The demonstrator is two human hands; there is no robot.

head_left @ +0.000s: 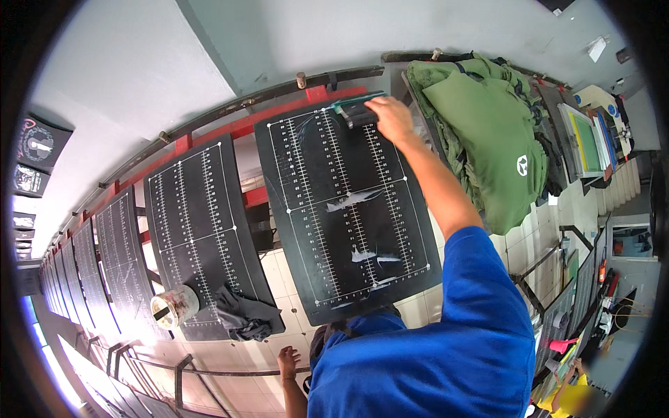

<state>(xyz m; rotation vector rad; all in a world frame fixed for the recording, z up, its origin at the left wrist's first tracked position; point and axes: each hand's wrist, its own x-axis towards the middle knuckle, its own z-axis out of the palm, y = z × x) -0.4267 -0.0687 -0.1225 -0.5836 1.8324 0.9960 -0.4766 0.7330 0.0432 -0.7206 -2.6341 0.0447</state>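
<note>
One smeared tub point(182, 304) stands left of the tool point(359, 116).

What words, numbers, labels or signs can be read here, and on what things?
Black board under the right hand: white scales, their numbers too small to read for certain.
Green cloth: a white emblem, no legible words.
Dark printed pieces at far left: white print too blurred to read.
</note>
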